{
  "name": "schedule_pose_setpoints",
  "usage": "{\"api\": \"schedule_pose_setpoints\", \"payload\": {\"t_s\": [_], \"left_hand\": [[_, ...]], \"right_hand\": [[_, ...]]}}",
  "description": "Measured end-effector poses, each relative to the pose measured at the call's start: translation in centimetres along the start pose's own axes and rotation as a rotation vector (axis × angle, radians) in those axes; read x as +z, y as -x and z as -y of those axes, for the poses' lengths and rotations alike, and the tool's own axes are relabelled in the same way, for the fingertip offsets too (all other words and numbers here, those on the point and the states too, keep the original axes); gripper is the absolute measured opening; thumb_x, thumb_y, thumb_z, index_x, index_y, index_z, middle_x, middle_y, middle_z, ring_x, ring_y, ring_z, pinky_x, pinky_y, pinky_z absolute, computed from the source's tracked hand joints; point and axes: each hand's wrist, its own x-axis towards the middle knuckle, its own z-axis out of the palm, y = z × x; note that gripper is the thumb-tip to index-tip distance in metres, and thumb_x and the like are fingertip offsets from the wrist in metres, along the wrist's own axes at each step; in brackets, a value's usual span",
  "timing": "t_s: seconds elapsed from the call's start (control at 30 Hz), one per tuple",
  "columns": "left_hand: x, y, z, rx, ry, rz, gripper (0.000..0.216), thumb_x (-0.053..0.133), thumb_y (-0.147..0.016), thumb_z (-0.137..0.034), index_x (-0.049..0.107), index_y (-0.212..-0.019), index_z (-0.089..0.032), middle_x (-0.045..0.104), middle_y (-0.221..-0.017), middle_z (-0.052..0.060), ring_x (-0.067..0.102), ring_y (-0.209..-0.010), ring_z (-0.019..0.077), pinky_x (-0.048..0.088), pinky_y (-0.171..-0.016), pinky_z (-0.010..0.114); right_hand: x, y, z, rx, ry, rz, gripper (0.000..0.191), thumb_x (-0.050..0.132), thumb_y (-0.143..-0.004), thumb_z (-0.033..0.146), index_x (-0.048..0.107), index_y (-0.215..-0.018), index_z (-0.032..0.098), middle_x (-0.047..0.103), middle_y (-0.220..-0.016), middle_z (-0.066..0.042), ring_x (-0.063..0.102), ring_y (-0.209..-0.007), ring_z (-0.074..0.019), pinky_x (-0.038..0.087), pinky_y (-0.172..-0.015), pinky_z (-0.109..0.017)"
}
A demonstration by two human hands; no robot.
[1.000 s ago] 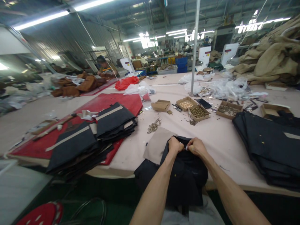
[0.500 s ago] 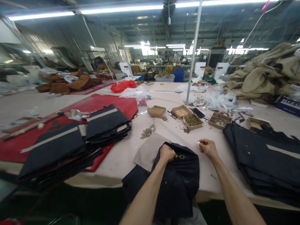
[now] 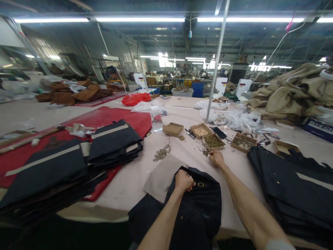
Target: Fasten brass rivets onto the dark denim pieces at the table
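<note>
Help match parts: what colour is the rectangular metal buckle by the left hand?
The buckle is gold; head view.

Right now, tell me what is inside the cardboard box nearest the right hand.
The cardboard box holds many small brass-coloured pieces; only their top layer shows. Whatever lies beneath that layer, the box's bottom included, is covered and cannot be seen.
</note>
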Motion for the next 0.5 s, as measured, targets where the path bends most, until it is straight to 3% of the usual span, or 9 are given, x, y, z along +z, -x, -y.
{"api": "schedule_pose_setpoints", "payload": {"t_s": [0.27,0.5], "left_hand": [[0.1,0.7,-0.5,-0.020,-0.003,0.028,0.015,0.074,-0.052,-0.011,0.063,-0.061,-0.013,0.066,-0.050,0.007,0.068,-0.049,0.0231,0.051,-0.043,0.023],[0.4,1.0,-0.4,-0.059,-0.013,0.072,0.013,0.074,-0.052,-0.010,0.066,-0.062,-0.011,0.068,-0.053,0.009,0.069,-0.052,0.0231,0.055,-0.047,0.025]], "right_hand": [[-0.8,-1.3,0.2,0.041,0.117,0.255,0.008,0.065,-0.064,0.015,0.073,-0.063,0.015,0.069,-0.060,-0.007,0.063,-0.062,-0.0187,0.039,-0.059,-0.024],[-1.9,0.2,1.9,-0.027,0.183,0.285,0.011,0.061,-0.068,0.017,0.071,-0.064,0.013,0.068,-0.064,-0.010,0.062,-0.067,-0.0202,0.038,-0.064,-0.027]]}}
